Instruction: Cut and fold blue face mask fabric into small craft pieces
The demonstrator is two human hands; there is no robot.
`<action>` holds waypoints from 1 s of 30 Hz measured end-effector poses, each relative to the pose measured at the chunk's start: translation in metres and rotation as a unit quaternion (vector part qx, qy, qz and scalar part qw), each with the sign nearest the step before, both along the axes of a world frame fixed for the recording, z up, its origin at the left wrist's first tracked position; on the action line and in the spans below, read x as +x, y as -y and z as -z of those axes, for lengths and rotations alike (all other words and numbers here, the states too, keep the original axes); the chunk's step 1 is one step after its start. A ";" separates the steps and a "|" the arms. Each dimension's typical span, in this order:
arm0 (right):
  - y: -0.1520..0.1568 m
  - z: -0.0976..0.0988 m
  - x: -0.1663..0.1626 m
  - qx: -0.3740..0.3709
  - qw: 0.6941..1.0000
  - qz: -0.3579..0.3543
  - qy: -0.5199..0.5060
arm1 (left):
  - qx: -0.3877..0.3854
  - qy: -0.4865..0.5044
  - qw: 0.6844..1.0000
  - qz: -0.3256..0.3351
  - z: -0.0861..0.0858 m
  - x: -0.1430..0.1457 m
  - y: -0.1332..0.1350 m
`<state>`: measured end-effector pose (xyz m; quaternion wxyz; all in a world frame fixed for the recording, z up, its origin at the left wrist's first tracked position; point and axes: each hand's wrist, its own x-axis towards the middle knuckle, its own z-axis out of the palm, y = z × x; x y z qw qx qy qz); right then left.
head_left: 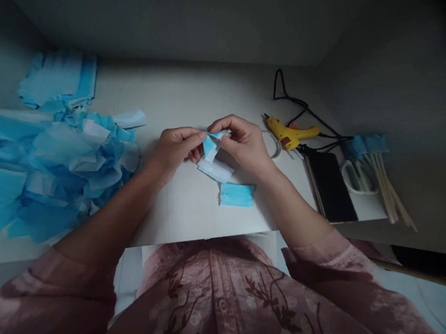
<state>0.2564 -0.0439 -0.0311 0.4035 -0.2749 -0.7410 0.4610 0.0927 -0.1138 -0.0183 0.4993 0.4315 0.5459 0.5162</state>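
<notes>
Between my two hands, above the middle of the table, is a small folded piece of blue and white fabric (211, 148). My left hand (181, 147) pinches its upper left edge between thumb and fingers. On the other side my right hand (242, 142) is closed on the upper right part. Just below my hands lies a whitish fabric piece (216, 169) on the tabletop. Closer to me rests a flat blue rectangle of the same material (236, 194). A roll of tape (271, 144) sits beside my right hand, partly covered by it.
On the left is a large heap of blue and white fabric pieces (68, 158), with a neater stack (59, 77) behind. To the right lie a yellow glue gun (290, 133) with black cord, a dark phone (330, 187), white-handled scissors (357, 177) and wooden sticks with blue tops (387, 190).
</notes>
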 end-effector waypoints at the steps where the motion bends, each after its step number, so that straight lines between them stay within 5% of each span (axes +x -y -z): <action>1: 0.000 0.000 0.000 -0.003 1.000 -0.002 -0.001 | 0.005 0.007 1.000 0.003 0.000 0.000 0.000; 9: 0.001 0.001 0.003 -0.005 0.999 -0.040 -0.018 | 0.002 -0.013 1.000 -0.015 0.002 0.000 -0.002; 20: -0.001 0.003 0.000 -0.177 0.983 -0.053 0.008 | 0.027 -0.067 0.994 -0.081 0.001 -0.002 -0.004; 30: 0.001 0.003 -0.001 -0.147 0.989 -0.028 -0.002 | 0.046 -0.091 0.991 -0.086 0.001 0.003 -0.002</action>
